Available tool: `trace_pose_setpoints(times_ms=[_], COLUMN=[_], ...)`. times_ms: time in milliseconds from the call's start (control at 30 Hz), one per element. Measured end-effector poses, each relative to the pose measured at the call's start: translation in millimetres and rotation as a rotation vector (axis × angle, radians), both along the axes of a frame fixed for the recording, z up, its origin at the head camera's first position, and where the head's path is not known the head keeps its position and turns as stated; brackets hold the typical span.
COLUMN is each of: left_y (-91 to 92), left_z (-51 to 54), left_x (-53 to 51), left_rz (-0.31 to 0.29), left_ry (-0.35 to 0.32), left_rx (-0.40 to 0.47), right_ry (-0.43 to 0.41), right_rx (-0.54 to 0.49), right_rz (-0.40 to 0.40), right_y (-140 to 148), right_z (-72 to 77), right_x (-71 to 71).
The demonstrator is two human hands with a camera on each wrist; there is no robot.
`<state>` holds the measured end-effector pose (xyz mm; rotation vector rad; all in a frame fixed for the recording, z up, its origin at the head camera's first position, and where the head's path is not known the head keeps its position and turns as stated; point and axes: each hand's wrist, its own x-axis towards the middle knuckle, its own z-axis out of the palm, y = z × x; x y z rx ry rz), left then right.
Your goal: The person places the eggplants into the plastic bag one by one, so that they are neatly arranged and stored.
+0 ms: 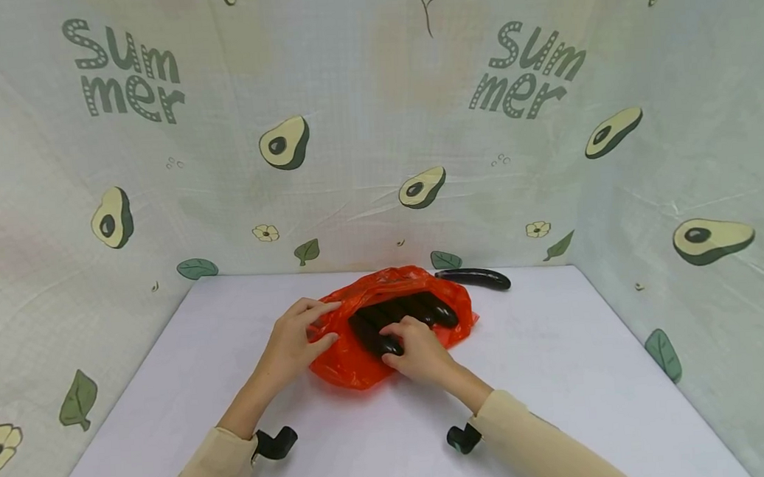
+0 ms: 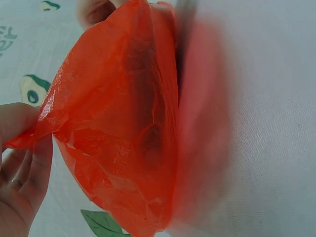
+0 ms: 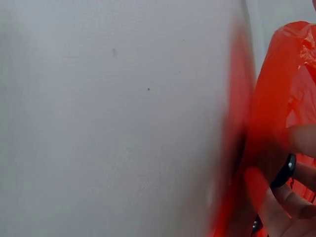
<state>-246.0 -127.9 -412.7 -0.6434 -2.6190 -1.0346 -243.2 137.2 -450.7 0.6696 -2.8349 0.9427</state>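
Note:
A red plastic bag lies open toward me on the table, with several dark, glossy eggplants side by side inside it. On the bag's left, my left hand pinches the edge of the plastic; the left wrist view shows the red film stretched from between thumb and fingers. My right hand reaches into the mouth and grips the near end of the front eggplant between thumb and fingers. In the right wrist view only a small dark piece of that eggplant shows; the plastic covers the rest.
Behind the bag's right side, a single eggplant lies outside on the white table. Cloth walls printed with avocados and leaves rise at the back and both sides. Each wrist carries a small black camera mount.

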Motion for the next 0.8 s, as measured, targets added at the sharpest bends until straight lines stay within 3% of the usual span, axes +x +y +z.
trace_pose_setpoints(times_ms=[400, 800], left_y=[0.6, 0.6], left_z=[-0.9, -2.2], left_x=[-2.2, -3.4], left_rz=[0.003, -0.007], left_ry=[0.028, 0.04], left_rx=[-0.021, -0.02], right_ry=[0.026, 0.094], right_rx=[0.012, 0.039], right_rz=[-0.084, -0.134], right_y=[-13.5, -27.8], right_z=[-13.3, -12.8], right_x=[-8.7, -13.8])
